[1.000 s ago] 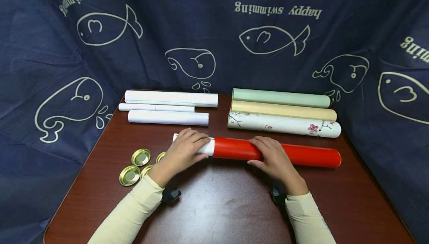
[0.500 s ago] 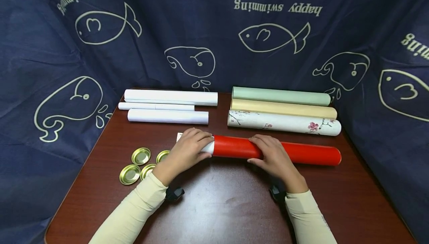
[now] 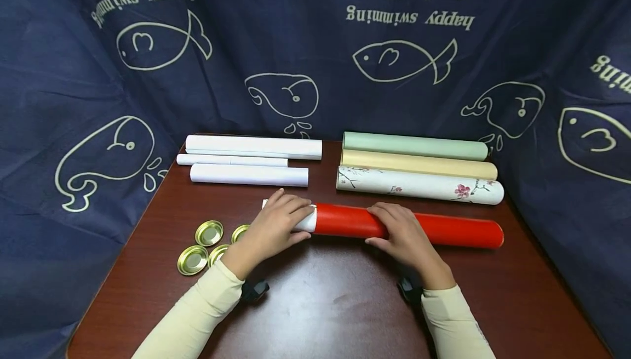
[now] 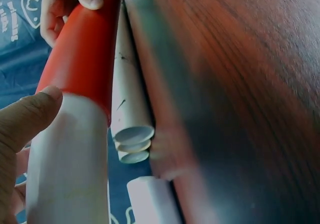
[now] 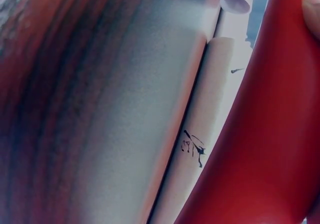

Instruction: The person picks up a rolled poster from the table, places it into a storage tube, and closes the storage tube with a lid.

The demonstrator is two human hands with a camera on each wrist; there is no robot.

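Observation:
A long red tube point(image 3: 458, 229) lies crosswise near the middle of the table in the head view. My right hand point(image 3: 401, 230) grips it from above, the fingers over its far side and the thumb on the near side. At its left end a white paper roll point(image 3: 307, 222) sits partly inside, the rest sticking out. My left hand point(image 3: 276, 222) holds this roll just left of the red rim. In the left wrist view, the left thumb point(image 4: 40, 106) lies close to where the white roll point(image 4: 70, 159) meets the red tube point(image 4: 82, 49).
Several gold metal lids point(image 3: 193, 260) lie left of my left forearm. Behind are three white paper rolls point(image 3: 248, 175) at left. At back right lie a green tube point(image 3: 414, 146), a yellow tube point(image 3: 419, 164) and a flowered white tube point(image 3: 419, 184). A dark blue curtain point(image 3: 335, 107) hangs behind the table.
My left hand has shifted slightly right, and less of the white paper roll sticks out of the red tube. The right hand stays in place on the tube.

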